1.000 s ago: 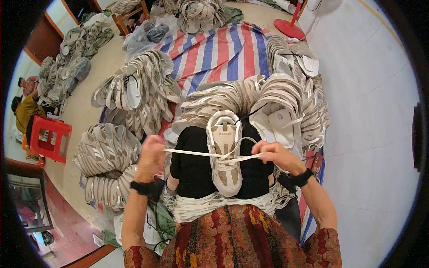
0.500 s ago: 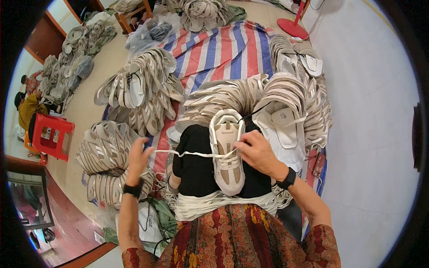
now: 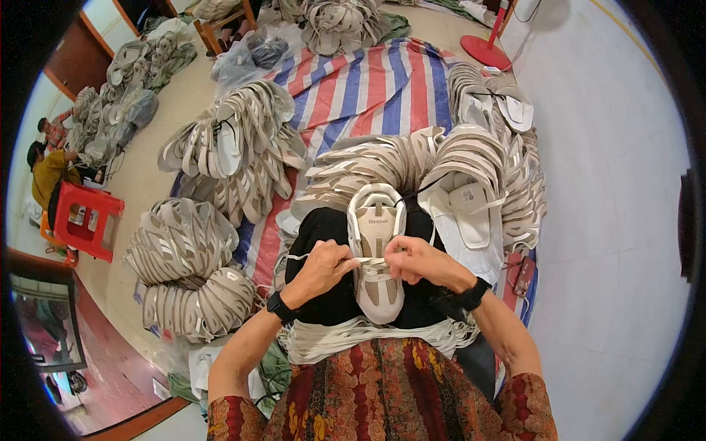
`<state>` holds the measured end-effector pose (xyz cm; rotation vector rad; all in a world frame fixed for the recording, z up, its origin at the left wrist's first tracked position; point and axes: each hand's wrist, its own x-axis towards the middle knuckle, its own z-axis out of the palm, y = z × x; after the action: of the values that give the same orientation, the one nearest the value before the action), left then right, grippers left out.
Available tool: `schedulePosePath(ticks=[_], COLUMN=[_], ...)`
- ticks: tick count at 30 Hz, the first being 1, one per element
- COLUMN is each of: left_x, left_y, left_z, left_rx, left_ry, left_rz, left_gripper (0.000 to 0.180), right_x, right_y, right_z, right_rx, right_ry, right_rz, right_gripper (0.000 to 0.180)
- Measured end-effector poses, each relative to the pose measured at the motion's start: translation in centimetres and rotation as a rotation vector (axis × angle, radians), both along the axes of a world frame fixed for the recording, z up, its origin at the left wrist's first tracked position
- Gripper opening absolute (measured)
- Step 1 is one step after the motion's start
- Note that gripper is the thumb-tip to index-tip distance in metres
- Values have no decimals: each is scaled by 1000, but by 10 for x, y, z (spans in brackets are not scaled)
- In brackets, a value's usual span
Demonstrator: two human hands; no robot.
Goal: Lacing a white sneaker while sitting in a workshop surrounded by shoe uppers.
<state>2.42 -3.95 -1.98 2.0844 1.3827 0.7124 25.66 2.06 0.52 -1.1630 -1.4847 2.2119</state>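
A beige and white sneaker upper lies on my black-clad lap, its laced part between my hands. My left hand pinches a white shoelace at the left side of the eyelets, and a loose end sticks out past its wrist side. Close to it, my right hand is closed on the lace at the right side, fingers curled over the shoe. A bundle of white laces lies across my lap, nearest my waist.
Strung stacks of shoe uppers surround me on a striped tarp. A white-lined stack stands at my right. Left are more stacks, a red stool and people sitting. A red stand base is far right.
My left hand has come in from the left to the sneaker, bringing the stretched lace close to my right hand. The right hand stays over the eyelets.
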Motion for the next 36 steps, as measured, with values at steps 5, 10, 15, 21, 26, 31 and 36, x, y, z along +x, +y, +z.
schedulePosePath(ticks=[5,10,15,21,26,31,36], left_x=[-7,-55,-173,-295,-367,-400,-386], left_y=[-2,-13,-97,-216,-297,-360,-356], left_z=[6,26,61,82,111,126,93], left_rx=[-224,-434,-479,-246,-231,43,198], left_ry=[3,-151,17,195,200,594,649], left_rz=[63,101,375,859,1193,1226,1466], left_gripper=[20,15,13,9,13,22,27], right_x=[5,65,211,373,504,550,443], right_y=[5,26,47,55,27,-35,-95], right_z=[-6,53,137,171,185,184,143], right_rx=[289,672,749,888,1104,1647,1289], right_ry=[-119,-287,-617,-1094,-1408,-1752,-754], right_rz=[-196,218,113,-261,-360,-486,-1526], right_gripper=[8,14,12,13,13,19,31])
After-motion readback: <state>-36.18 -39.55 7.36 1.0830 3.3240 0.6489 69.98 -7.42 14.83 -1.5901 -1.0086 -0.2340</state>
